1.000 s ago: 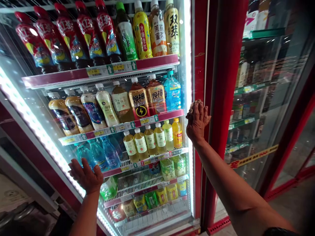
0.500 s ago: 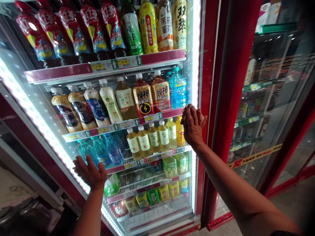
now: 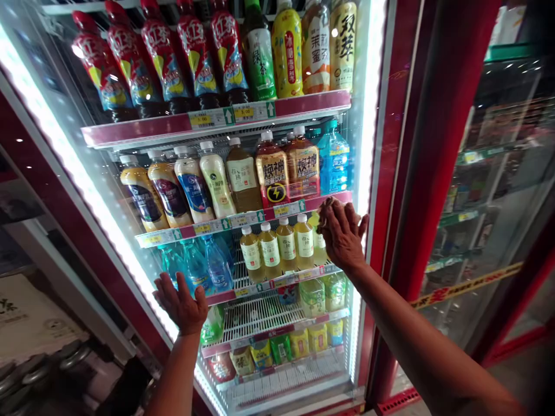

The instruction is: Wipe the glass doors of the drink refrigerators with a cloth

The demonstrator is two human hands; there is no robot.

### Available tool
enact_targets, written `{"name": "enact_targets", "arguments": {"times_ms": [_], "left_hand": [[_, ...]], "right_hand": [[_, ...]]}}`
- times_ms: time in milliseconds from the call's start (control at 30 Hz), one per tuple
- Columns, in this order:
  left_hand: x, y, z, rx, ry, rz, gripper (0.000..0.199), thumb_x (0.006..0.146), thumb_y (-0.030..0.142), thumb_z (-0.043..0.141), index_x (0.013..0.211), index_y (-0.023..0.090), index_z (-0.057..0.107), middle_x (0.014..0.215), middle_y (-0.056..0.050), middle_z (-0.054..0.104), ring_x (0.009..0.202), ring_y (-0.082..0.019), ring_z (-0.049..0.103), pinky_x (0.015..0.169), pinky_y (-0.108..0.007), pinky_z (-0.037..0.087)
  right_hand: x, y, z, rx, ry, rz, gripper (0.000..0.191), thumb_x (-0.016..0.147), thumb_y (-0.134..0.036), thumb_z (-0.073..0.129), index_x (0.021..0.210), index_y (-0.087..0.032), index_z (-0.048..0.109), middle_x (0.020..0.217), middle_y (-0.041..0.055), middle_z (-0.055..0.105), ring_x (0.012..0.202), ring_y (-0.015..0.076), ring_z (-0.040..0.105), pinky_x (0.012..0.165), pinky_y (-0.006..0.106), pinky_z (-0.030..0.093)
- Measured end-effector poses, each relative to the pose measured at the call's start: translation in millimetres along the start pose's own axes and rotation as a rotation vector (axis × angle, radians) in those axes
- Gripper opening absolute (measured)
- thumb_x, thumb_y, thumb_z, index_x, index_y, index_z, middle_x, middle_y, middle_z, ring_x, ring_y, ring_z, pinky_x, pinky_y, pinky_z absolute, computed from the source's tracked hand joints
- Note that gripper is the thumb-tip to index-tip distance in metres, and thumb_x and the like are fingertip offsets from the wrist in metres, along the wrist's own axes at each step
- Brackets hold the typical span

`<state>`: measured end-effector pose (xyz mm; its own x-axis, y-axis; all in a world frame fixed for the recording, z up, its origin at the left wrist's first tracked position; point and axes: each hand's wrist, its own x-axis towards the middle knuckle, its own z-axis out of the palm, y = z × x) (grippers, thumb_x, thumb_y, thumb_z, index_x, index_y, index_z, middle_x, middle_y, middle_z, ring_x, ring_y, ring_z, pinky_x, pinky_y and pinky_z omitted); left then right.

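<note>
My right hand (image 3: 346,238) is pressed flat over a crumpled brownish cloth (image 3: 322,216) against the glass front of a lit drinks cooler (image 3: 373,115). Only the cloth's edges show past the fingers. Behind this hand are the right end of the second shelf strip and a few pale yellow bottles. Lower and to the left, my left hand (image 3: 182,303) holds nothing, its fingers spread. It is in front of the blue bottles (image 3: 217,263); whether its palm touches the glass I cannot tell.
Red-capped tea bottles (image 3: 165,55) line the top shelf, with cream-coloured bottles (image 3: 162,193) on the second. A red frame (image 3: 437,173) separates this cooler from another glass-doored cabinet (image 3: 498,190) at right. Dark rounded objects (image 3: 82,358) stand at lower left.
The view has shifted, so the cooler sits further right in the picture. My right hand has moved left across the glass relative to the bottles, with the cloth. The left hand keeps its spread pose.
</note>
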<state>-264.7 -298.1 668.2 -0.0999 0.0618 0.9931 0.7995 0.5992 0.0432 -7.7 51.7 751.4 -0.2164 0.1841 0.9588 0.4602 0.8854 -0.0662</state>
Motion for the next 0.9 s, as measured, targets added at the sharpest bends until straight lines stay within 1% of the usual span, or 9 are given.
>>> {"name": "enact_targets", "arguments": {"times_ms": [100,200,333,433,533,633,700,800,900], "left_hand": [[0.6,-0.4,-1.0,0.005,-0.003,0.008,0.071,0.102,0.037,0.048,0.165,0.019,0.02,0.171,-0.021,0.016,0.159,-0.037,0.008,0.125,-0.066,0.01],[0.4,-0.8,-1.6,0.013,-0.006,0.011,0.071,0.102,0.037,0.048,0.165,0.019,0.02,0.171,-0.02,0.015,0.16,-0.037,0.008,0.125,-0.065,0.01],[-0.9,-1.8,-2.5,0.013,-0.021,0.013,0.072,0.101,0.037,0.049,0.165,0.02,0.019,0.171,-0.02,0.015,0.16,-0.037,0.009,0.125,-0.064,0.011],[-2.0,-3.2,-3.0,0.011,-0.027,0.013,0.072,0.101,0.037,0.049,0.165,0.021,0.019,0.171,-0.02,0.015,0.159,-0.037,0.009,0.125,-0.065,0.011],[-3.6,-4.6,-3.0,0.005,-0.031,0.018,0.073,0.1,0.036,0.051,0.165,0.021,0.019,0.171,-0.019,0.015,0.159,-0.038,0.01,0.124,-0.066,0.012],[-6.0,-6.0,-2.1,0.006,-0.04,0.006,0.074,0.099,0.036,0.052,0.165,0.02,0.021,0.171,-0.02,0.015,0.159,-0.038,0.011,0.124,-0.066,0.012],[-7.6,-6.8,-1.5,0.009,-0.05,-0.012,0.072,0.1,0.038,0.05,0.164,0.017,0.024,0.171,-0.021,0.016,0.159,-0.039,0.011,0.125,-0.066,0.012],[-8.3,-7.2,-1.9,0.01,-0.059,-0.018,0.07,0.1,0.038,0.05,0.163,0.015,0.027,0.17,-0.023,0.016,0.159,-0.039,0.011,0.125,-0.065,0.012],[-6.7,-6.6,-3.8,-0.015,-0.045,0.01,0.072,0.1,0.036,0.052,0.164,0.019,0.024,0.171,-0.02,0.015,0.159,-0.038,0.01,0.125,-0.065,0.012]], "right_hand": [[5.8,0.7,1.3,-0.015,0.035,0.148,0.072,0.101,-0.032,0.041,0.166,-0.032,0.011,0.173,0.0043,0.022,0.16,0.0303,0.011,0.125,0.067,-0.004],[13.5,-17.4,5.8,0.002,0.081,0.239,0.072,0.1,-0.031,0.038,0.167,-0.028,0.01,0.173,0.0071,0.018,0.16,0.0325,0.007,0.124,0.07,-0.001],[3.0,-47.8,7.2,0.028,0.024,0.037,0.074,0.101,-0.031,0.043,0.166,-0.032,0.009,0.172,0.0043,0.024,0.161,0.028,0.008,0.126,0.063,-0.003],[-2.4,-45.5,4.3,0.028,-0.002,-0.054,0.073,0.1,-0.033,0.047,0.165,-0.037,0.014,0.17,0.0011,0.03,0.16,0.0255,0.013,0.128,0.059,-0.004],[9.0,-33.7,4.5,0.027,0.063,0.143,0.073,0.098,-0.032,0.045,0.166,-0.031,0.016,0.171,0.0051,0.026,0.16,0.0297,0.014,0.126,0.064,-0.001],[20.7,-43.9,9.2,0.05,0.116,0.292,0.074,0.098,-0.031,0.042,0.166,-0.027,0.014,0.172,0.0087,0.021,0.16,0.0338,0.011,0.124,0.069,0.003],[17.4,-66.3,12.1,0.061,0.087,0.242,0.074,0.098,-0.032,0.042,0.166,-0.029,0.013,0.172,0.0073,0.021,0.16,0.033,0.01,0.124,0.068,0.001],[-2.4,-100.7,12.7,0.07,-0.008,0.054,0.072,0.1,-0.033,0.045,0.166,-0.035,0.014,0.171,0.0021,0.027,0.16,0.0279,0.011,0.128,0.06,-0.002],[-17.0,-106.9,9.8,0.06,-0.068,-0.077,0.069,0.101,-0.032,0.046,0.164,-0.041,0.019,0.167,-0.0026,0.036,0.16,0.0235,0.015,0.13,0.054,-0.001]]}}
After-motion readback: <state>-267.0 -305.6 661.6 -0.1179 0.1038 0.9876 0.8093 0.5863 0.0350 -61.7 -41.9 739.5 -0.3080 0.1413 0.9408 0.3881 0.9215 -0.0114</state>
